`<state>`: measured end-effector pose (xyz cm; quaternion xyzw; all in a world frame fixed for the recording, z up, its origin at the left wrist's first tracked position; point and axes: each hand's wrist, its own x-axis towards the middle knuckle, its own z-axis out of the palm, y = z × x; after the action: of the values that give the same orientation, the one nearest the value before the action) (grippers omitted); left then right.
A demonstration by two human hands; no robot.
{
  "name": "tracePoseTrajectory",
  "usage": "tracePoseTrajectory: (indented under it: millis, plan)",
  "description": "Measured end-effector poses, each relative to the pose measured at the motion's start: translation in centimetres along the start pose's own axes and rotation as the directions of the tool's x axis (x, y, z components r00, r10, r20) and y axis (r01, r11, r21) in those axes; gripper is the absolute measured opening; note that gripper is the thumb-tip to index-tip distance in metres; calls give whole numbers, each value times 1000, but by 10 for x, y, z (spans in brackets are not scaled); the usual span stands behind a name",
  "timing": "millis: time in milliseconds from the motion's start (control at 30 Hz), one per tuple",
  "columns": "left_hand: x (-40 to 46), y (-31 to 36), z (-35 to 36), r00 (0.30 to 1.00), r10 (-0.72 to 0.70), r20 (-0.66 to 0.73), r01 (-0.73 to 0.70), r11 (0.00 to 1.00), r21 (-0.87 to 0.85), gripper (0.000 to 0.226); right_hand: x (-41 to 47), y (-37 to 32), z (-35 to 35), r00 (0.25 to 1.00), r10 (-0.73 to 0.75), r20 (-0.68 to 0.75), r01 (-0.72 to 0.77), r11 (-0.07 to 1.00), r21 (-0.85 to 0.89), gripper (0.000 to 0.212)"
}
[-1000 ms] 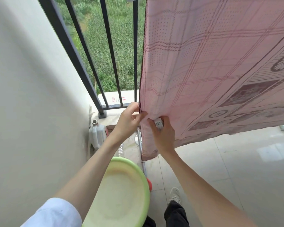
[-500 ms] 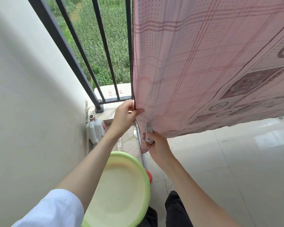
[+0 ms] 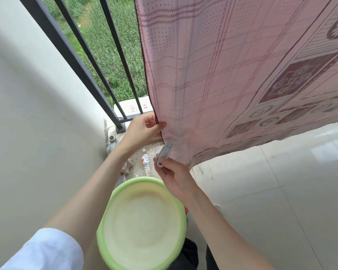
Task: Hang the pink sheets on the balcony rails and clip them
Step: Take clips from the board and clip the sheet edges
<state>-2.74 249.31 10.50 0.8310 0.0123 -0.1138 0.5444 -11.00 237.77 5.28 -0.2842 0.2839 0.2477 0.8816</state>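
Observation:
A pink patterned sheet (image 3: pixel 232 71) hangs over the black balcony rails (image 3: pixel 98 61) and fills the upper right of the view. My left hand (image 3: pixel 142 129) pinches the sheet's left edge low down, close to the rail's foot. My right hand (image 3: pixel 172 172) holds a grey clothes clip (image 3: pixel 165 152) just below the sheet's bottom corner; the clip's tip touches or nearly touches the fabric. A green basin (image 3: pixel 142 225) sits tucked under my left arm.
A white wall (image 3: pixel 27 133) runs along the left. An empty plastic bottle (image 3: pixel 146 162) and a jug (image 3: pixel 112 143) lie on the floor by the rail base. Pale floor tiles (image 3: pixel 271 191) spread to the right. Green field shows beyond the rails.
My right hand has dropped away from the sheet's lower edge, bringing the grey clip into plain view below the corner. My left hand keeps its pinch on the sheet's edge.

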Motion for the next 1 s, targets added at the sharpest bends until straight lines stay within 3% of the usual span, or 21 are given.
tracePoseTrajectory:
  millis: [100, 200, 367, 667, 1000]
  plan:
    - [1, 1, 1, 998, -53, -30, 53, 998, -24, 24, -2, 2, 2, 999, -37, 18, 40, 981, -188, 15]
    - [1, 3, 3, 994, -99, -57, 96, 994, -53, 15, -4, 4, 3, 996, -65, 61, 79, 962, -260, 18]
    - [-3, 9, 6, 989, -128, -69, 120, 987, -108, 11, -3, 5, 8, 993, -72, 93, 89, 977, -196, 20]
    - [-8, 12, 8, 981, -83, -174, 82, 997, -15, 19, 5, 12, 5, 991, -100, 92, 104, 994, -36, 20]
    - [-7, 14, 9, 967, -93, -237, 104, 994, 35, 22, 19, 4, 6, 986, -59, 153, 72, 994, -77, 20]
